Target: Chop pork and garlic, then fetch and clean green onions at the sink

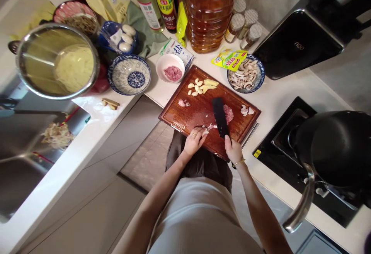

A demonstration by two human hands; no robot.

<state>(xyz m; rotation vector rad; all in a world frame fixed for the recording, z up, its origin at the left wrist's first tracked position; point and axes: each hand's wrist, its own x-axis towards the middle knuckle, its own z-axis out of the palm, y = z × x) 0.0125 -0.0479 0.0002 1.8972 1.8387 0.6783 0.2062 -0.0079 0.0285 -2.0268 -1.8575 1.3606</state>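
On the wooden cutting board point(185, 117), my left hand point(195, 140) presses closed fingers onto a strip of raw meat point(206, 129) near the front edge. My right hand point(233, 149) grips the handle of a black cleaver point(220, 117), its blade just right of that strip. A heap of cut pink meat point(228, 114) lies right of the blade, partly hidden by it. Pale meat scraps point(246, 110) sit at the right edge, and a smaller scrap point(183, 102) lies at the left. Peeled garlic cloves point(196, 87) and ginger slices point(210, 84) rest along the far side.
Behind the board stand a white bowl of meat point(160, 68), a bowl of sliced mushrooms point(245, 77) and a big oil jug point(209, 18). To the left are a patterned bowl point(120, 70), a metal pot point(34, 53) and the sink point(17, 184). A wok point(336, 146) and knife block point(298, 38) are right.
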